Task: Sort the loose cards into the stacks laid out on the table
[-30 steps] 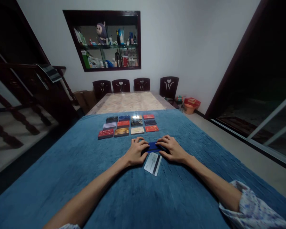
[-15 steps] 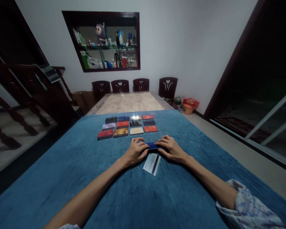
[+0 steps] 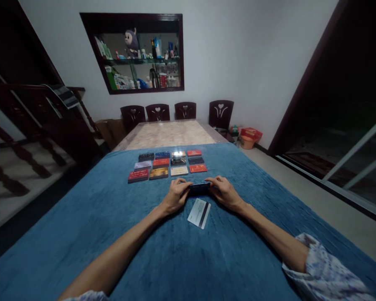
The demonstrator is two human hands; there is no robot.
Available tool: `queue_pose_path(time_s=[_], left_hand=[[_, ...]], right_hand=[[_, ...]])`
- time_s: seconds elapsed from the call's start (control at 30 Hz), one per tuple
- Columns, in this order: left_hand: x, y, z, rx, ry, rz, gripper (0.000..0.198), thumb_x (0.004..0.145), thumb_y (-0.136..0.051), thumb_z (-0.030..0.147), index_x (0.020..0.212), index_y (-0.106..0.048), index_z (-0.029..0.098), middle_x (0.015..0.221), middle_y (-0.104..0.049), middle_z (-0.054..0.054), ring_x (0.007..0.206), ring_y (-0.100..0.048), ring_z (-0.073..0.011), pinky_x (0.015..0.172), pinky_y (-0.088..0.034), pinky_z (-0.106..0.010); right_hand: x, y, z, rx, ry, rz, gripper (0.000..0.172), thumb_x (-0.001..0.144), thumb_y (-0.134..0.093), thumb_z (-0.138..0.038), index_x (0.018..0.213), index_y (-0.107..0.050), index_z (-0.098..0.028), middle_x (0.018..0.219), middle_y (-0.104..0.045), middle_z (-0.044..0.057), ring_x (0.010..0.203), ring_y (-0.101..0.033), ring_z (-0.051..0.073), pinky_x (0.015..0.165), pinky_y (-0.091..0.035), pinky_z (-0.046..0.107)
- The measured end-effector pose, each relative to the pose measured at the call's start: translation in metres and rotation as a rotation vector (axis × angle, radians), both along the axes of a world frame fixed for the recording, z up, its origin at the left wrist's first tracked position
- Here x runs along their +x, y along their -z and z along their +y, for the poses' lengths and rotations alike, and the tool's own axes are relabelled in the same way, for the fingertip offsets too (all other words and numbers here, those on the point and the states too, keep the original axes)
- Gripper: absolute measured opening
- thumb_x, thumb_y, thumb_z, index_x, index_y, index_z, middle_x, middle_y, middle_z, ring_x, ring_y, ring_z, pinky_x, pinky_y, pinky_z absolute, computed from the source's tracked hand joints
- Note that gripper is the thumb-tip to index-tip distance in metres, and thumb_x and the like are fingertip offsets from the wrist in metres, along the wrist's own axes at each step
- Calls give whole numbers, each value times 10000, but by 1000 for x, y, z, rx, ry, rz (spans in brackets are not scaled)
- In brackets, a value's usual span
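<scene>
A dark blue card (image 3: 199, 189) stands on its long edge on the blue cloth (image 3: 113, 234), held between both hands. My left hand (image 3: 176, 195) pinches its left end, and my right hand (image 3: 224, 193) pinches its right end. Just below the hands, a silver card (image 3: 199, 213) with a dark stripe lies flat at a slant. Beyond the hands, several stacks of cards are laid out in rows, among them a dark red stack (image 3: 138, 175), a gold stack (image 3: 158, 173), a cream stack (image 3: 179, 171) and a red-orange card (image 3: 198, 168). Whether the blue item is one card or several, I cannot tell.
The bare far part of the table (image 3: 172, 133) lies past the cloth. Dark chairs (image 3: 221, 113) stand behind it, below a wall shelf (image 3: 144, 61). A wooden railing (image 3: 44, 138) is at the left; an orange bucket (image 3: 247, 142) is on the floor at the right.
The blue card has gone from lying tilted back to standing upright on its edge. Both hands have lifted slightly, with fingers now gripping its ends.
</scene>
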State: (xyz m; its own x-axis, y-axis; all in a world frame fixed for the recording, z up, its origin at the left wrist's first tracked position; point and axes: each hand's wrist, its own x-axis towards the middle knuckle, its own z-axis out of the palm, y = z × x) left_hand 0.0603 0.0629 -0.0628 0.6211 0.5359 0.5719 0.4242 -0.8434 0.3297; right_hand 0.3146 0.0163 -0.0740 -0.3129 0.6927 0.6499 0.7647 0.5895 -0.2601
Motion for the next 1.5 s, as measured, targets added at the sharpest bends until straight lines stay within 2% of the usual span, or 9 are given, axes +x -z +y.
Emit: queue_pose_path(time_s=[0.23,0.37,0.5,0.83,1.13,1.33,1.5], left_hand=[[1,-5,-5,-74,6,32,534,857,-500,37,1358,-558,212,1095,-668,-90,1047,-559,-229,929,-434,-395],[2,-7,-7,-110,11,62,576,823,-492,27,1368,-545,204,1129,-675,-95,1058,-539,-241,935,-418,-416],[3,-7,-9,-125,-4,99,618,804,-492,29,1397,-511,200,1169,-673,-104,1064,-532,-252,918,-408,-420],[5,-10,-13,-122,-36,152,598,824,-479,65,1414,-469,166,1171,-676,-121,1048,-526,-267,894,-384,-429],[3,-9,-13,-105,-24,103,653,807,-582,165,1437,-413,142,1234,-624,-156,1109,-491,-298,949,-385,-474],[2,-9,-14,-113,-27,88,717,783,-621,181,1462,-390,171,1253,-594,-153,1125,-480,-304,969,-391,-487],[2,-8,-13,-117,-50,94,646,819,-613,183,1435,-421,164,1219,-595,-151,1114,-484,-300,959,-398,-486]], right_hand=[[0,0,-1,-19,3,-15,379,935,-514,-166,1300,-587,-235,913,-618,74,829,-592,214,800,-508,363],[1,0,-1,-38,-12,-17,395,906,-528,-147,1292,-582,-214,940,-635,86,862,-595,227,813,-506,381],[1,2,1,-44,-49,-44,492,887,-519,-140,1375,-516,-208,1002,-664,108,952,-581,258,835,-500,419],[0,6,3,17,-47,-135,532,922,-484,-167,1452,-444,-192,1057,-633,134,1024,-512,291,860,-496,471],[0,3,2,30,-72,-103,603,920,-546,-264,1495,-382,-185,1104,-605,153,1045,-501,312,884,-499,521],[-1,2,3,11,-80,-106,601,918,-562,-285,1485,-398,-174,1118,-599,159,1048,-503,308,883,-502,509],[-2,-2,0,-1,-75,-119,549,927,-562,-326,1443,-449,-176,1095,-609,152,1041,-502,305,882,-496,511]])
